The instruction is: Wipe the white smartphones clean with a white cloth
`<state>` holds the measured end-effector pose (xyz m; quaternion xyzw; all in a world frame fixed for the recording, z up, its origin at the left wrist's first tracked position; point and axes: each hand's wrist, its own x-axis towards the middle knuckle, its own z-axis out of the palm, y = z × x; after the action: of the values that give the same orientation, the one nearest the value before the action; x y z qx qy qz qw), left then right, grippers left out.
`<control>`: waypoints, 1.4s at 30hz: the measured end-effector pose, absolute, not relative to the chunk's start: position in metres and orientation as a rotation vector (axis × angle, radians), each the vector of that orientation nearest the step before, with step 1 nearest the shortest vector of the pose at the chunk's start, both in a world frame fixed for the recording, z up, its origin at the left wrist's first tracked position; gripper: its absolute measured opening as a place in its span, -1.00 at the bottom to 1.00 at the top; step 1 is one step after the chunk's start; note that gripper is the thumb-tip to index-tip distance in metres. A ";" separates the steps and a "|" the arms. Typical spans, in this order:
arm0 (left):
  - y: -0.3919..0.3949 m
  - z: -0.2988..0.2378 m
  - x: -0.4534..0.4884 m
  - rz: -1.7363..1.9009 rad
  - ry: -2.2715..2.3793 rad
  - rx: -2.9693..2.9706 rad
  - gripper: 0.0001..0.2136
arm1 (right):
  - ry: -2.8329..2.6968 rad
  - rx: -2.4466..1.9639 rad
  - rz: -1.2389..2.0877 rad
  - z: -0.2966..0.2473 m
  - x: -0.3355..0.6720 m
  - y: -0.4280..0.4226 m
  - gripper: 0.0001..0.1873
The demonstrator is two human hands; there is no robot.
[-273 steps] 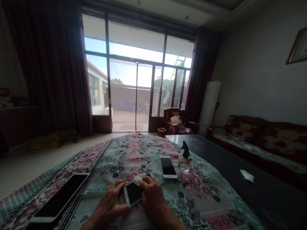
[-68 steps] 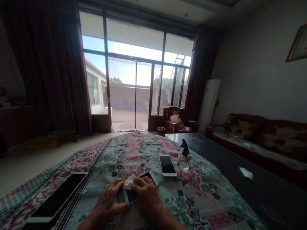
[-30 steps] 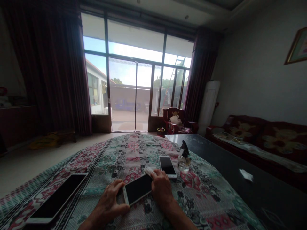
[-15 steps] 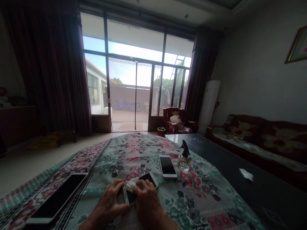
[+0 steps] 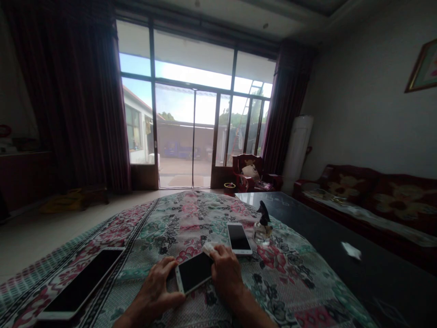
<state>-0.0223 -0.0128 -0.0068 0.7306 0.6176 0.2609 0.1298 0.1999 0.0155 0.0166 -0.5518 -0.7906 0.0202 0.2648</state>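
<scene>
A white phone with a dark screen lies aslant on the flowered cloth in front of me. My left hand grips its left end, thumb at the near corner and fingers at the far one. At the phone's right end, my right hand is closed on a crumpled white tissue, which pokes out past the fingertips. Just beyond that hand lies a second white phone. A small clear spray bottle with a black nozzle stands to its right.
A large white-framed tablet lies at the left. The flowered cloth covers part of a dark table, where another crumpled white tissue rests. Beyond are a red wooden armchair and a sofa.
My right hand has slid rightward across the phone with the tissue, from the middle of the screen to its right end. My left hand has stayed on the left end.
</scene>
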 end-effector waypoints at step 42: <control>-0.014 -0.009 -0.023 0.806 1.757 2.127 -0.41 | -2.333 -1.163 0.232 0.018 0.180 -0.006 -0.63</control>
<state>-0.0227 -0.0141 -0.0091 0.7334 0.6059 0.2779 0.1333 0.1804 -0.0062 0.0181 -0.4291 -0.8610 0.0858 0.2590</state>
